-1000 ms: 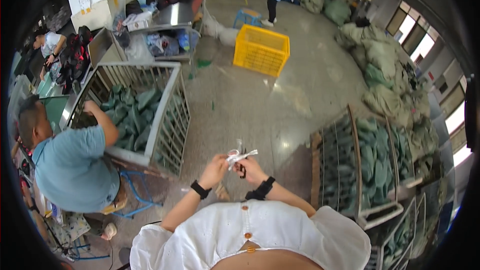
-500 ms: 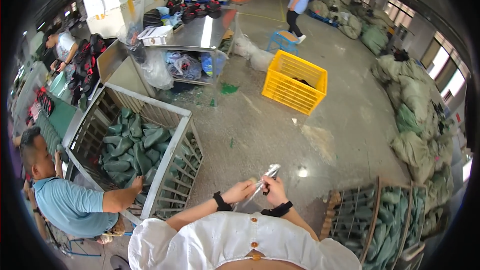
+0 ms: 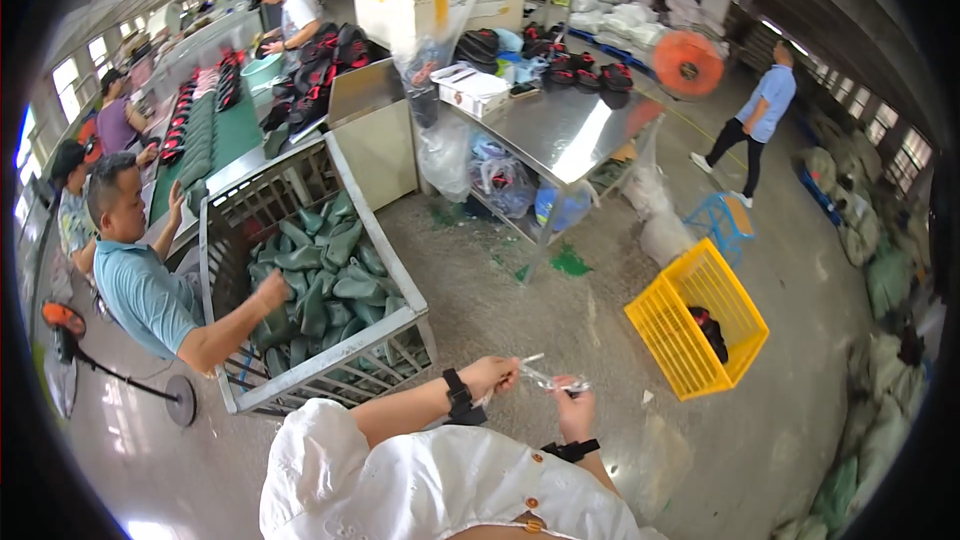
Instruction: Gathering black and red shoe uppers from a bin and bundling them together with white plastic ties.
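Observation:
In front of my white shirt, my left hand (image 3: 488, 377) pinches one end of a thin, shiny, clear plastic-looking strip (image 3: 537, 377). My right hand (image 3: 574, 414), to the right and a little lower, is closed on the strip's other end. What exactly the strip is, I cannot make out. Both wrists wear black bands. Left of my hands is a grey slatted metal cage (image 3: 330, 380) heaped with dark green shoe lasts (image 3: 318, 290). A co-worker in a light blue shirt (image 3: 150, 285) stands at its left side, one blurred hand over the lasts.
Ahead to the right, a yellow plastic crate (image 3: 655, 325) holds a black-and-red shoe, with a blue stool (image 3: 722, 225) behind it. A metal table (image 3: 545, 130) stands ahead, near an orange fan (image 3: 688, 64). A person walks beyond. Sacks (image 3: 880, 420) line the right.
My view has swung left, so the cage and crate sit farther right in the picture. My hands are farther apart, the strip stretched between them. The co-worker's arm has lifted off the lasts.

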{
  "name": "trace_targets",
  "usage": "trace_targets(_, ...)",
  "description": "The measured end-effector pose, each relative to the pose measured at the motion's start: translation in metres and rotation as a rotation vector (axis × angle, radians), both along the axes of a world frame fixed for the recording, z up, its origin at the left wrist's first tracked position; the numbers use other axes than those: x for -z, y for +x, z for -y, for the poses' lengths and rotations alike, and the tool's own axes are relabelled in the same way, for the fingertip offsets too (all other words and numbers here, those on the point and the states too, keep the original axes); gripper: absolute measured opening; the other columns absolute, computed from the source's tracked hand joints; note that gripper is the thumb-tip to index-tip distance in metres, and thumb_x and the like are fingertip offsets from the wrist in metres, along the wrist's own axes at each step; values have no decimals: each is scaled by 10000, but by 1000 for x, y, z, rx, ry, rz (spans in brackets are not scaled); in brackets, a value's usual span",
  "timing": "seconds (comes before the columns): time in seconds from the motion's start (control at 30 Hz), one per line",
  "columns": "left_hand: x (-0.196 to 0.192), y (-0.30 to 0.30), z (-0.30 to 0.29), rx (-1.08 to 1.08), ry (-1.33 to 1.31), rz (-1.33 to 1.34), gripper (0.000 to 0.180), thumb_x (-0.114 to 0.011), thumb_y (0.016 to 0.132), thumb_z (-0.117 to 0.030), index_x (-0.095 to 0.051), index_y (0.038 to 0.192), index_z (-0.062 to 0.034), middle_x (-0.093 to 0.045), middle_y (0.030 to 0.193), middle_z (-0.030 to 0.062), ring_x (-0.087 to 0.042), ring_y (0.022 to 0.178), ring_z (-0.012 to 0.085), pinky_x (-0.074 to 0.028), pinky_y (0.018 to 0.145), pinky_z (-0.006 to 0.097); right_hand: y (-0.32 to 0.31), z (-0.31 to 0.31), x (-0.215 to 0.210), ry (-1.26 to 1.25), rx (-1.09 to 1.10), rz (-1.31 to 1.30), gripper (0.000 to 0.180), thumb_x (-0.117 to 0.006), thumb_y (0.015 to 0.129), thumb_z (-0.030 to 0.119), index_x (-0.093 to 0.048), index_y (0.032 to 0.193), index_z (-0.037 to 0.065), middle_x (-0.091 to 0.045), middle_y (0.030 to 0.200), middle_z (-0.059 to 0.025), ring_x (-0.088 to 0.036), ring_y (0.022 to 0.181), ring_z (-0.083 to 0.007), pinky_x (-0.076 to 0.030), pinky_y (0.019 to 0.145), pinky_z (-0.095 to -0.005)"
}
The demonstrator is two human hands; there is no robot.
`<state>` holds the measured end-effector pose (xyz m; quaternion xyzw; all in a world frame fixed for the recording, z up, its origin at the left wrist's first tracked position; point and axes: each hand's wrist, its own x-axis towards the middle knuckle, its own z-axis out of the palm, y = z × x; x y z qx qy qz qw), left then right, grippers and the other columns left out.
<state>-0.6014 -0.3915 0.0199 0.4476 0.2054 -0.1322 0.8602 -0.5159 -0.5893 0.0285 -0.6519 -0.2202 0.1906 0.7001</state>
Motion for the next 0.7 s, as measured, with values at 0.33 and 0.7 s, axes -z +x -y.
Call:
trace_targets(0.33, -14, 129, -22, 57, 448, 328, 245, -499, 881, -216, -636, 825, -20, -602, 704, 12, -460, 586, 61, -372, 508, 221, 136, -75, -49, -211, -445, 706, 72, -603, 773, 101, -581, 792, 35, -561, 634, -85, -559, 533, -218, -427, 498, -286)
trace_targets(0.7, -4, 315, -68, 103, 98, 209, 231, -437, 877, -214, -573, 799, -44, -570, 787, 45, -531, 752, 151, -430, 712, 287, 319, -101, -42, -170, -289, -552, 256, -608, 801, 148, -537, 1000, 3, -510, 660, 8, -412, 474, -60, -346, 439, -202)
